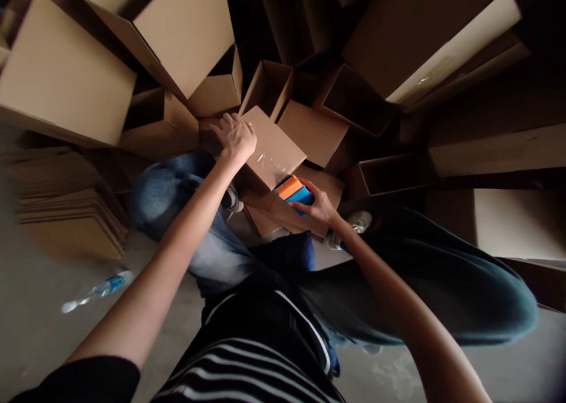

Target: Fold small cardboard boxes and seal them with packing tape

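Note:
My right hand [321,205] is wrapped around a blue and orange tape dispenser [295,193], thumb on the near side. The dispenser sits at the near right edge of a closed cardboard box [270,145]. Shiny clear tape runs over the top of that box. My left hand [234,136] lies on the box's left side with its fingers spread, holding nothing. Part of the box's left edge is hidden under that hand. Below it, between my feet, are more cardboard pieces [265,219].
Several cardboard boxes crowd the far side, including a large one [188,32] and an open one [389,174] at right. A stack of flat cardboard [77,229] lies on the left floor, with a plastic bottle [104,288] nearby. My bent knees flank the work.

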Demonstrator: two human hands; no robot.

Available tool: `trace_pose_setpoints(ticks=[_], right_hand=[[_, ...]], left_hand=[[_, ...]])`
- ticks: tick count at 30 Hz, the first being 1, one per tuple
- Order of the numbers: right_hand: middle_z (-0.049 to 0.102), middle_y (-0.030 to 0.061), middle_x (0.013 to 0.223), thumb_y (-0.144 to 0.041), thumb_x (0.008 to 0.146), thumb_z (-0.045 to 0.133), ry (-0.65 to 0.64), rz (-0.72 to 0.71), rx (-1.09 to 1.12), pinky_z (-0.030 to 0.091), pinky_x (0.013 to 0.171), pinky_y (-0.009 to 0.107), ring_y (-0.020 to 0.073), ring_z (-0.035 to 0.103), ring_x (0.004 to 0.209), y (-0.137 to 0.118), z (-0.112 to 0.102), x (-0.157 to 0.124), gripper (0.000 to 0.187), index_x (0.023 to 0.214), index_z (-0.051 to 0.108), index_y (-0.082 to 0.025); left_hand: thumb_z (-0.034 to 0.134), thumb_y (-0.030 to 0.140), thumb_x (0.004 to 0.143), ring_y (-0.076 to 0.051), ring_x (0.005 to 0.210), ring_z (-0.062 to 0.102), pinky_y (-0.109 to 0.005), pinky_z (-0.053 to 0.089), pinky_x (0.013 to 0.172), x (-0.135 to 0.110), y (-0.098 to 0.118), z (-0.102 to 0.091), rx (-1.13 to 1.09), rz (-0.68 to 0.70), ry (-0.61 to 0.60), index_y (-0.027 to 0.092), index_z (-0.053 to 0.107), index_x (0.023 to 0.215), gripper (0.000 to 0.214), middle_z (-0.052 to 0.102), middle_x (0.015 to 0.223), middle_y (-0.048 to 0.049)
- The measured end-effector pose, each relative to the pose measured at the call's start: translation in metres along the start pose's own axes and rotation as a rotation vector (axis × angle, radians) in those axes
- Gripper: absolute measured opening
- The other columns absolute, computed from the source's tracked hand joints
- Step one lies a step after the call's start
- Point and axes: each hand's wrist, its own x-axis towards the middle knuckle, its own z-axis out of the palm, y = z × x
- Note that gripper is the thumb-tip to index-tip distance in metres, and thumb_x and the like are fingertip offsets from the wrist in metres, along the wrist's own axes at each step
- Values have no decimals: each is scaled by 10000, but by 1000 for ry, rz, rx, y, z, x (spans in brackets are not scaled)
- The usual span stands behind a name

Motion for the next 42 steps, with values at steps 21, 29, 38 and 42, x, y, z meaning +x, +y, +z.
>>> trace_pose_setpoints(ticks=[21, 29, 38, 42], right_hand=[[723, 84, 1119, -631, 778, 708, -66, -53, 23, 550, 873, 418, 286, 692, 961, 1, 25, 16, 791, 1397, 510, -179], [711, 84, 1223, -547, 783, 729, -58, -27, 8, 536, 945, 441, 290, 681, 1056, 2, 15, 7, 760, 1426, 501, -212], [708, 86, 1246, -562, 753, 735, -37, -24, -44, 528, 965, 471, 335, 673, 1098, 3, -11, 0, 739, 1379, 580, -201], [695, 100, 1264, -603, 739, 724, -25, -27, -89, 525, 973, 479, 344, 670, 1111, 7, -24, -2, 752, 1356, 599, -192]], left_hand=[[287, 661, 957, -294, 1508, 288, -508, 196, 1243, -11, 6, 40, -184, 420, -1, 246, 435, 1487, 690, 417, 1585, -116], [206, 530, 995, -361, 1191, 632, -472, 469, 1041, 27, -29, -1, -7, -118, -59, 68, 700, 1141, 692, 710, 1150, -260], [186, 615, 986, -348, 1179, 637, -463, 497, 1002, 19, -26, 1, -79, -126, -46, 129, 717, 1115, 732, 733, 1111, -226], [202, 634, 985, -349, 1149, 655, -476, 511, 967, 18, -25, 10, -124, -149, -76, 121, 706, 1135, 734, 741, 1085, -227]])
